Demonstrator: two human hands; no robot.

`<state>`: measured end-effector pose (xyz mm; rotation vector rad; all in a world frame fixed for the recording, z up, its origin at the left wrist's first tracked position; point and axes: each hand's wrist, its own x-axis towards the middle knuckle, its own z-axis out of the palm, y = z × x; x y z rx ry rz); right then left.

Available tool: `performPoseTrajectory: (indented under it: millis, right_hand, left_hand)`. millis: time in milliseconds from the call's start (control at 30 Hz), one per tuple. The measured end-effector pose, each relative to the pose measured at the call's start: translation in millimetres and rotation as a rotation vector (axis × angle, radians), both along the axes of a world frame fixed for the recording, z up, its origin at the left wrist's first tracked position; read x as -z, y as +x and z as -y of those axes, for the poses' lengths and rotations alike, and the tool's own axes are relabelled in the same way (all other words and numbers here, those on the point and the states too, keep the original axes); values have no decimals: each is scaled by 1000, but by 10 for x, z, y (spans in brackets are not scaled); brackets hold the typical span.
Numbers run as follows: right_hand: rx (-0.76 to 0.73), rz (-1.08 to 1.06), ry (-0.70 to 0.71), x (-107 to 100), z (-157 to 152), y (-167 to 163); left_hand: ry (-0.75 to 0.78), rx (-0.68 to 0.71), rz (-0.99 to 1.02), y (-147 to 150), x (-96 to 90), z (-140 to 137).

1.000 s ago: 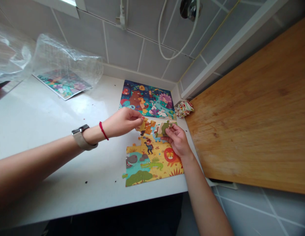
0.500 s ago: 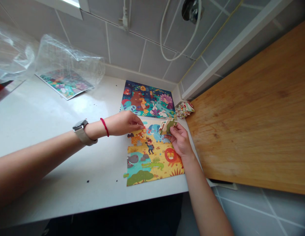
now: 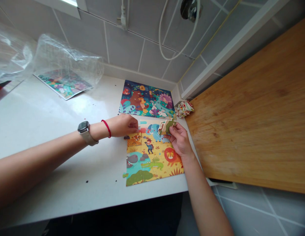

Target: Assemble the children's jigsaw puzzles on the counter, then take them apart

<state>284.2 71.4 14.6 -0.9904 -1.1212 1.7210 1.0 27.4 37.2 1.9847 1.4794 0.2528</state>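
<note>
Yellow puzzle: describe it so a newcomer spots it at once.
Find the big wooden board, then the white counter left of it. The yellow puzzle lies nearer the counter's front edge than the dark blue puzzle; its sandy ground and red-maned lion set it apart.

Two hands showed mid-frame: one left hand [image 3: 123, 126], one right hand [image 3: 179, 140]. Two jigsaws lay there, one dark jigsaw [image 3: 147, 98] and one yellow jigsaw [image 3: 154, 159]. One stack of pieces [image 3: 166, 127] and, right of centre, one pile [image 3: 184, 109] overlapped too much to count. Left of centre were one watch [image 3: 84, 127] and one red bracelet [image 3: 107, 128]; upper left, one printed sheet [image 3: 63, 91]; right, one wooden board [image 3: 253, 111].
</note>
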Motion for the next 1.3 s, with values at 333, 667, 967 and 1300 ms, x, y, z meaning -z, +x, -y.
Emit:
performPoseTrajectory:
  millis: [333, 667, 967, 1300]
  right_hand:
    - [8, -15, -27, -1, -2, 1]
    - [-5, -29, -18, 23, -12, 4]
    - [2, -25, -21, 15, -11, 0]
    - [1, -36, -27, 20, -6, 3]
  left_hand:
    - [15, 29, -25, 5, -73, 18]
    - [48, 185, -35, 30, -33, 56]
    - [59, 159, -24, 11, -18, 31]
    - [60, 152, -92, 0, -43, 36]
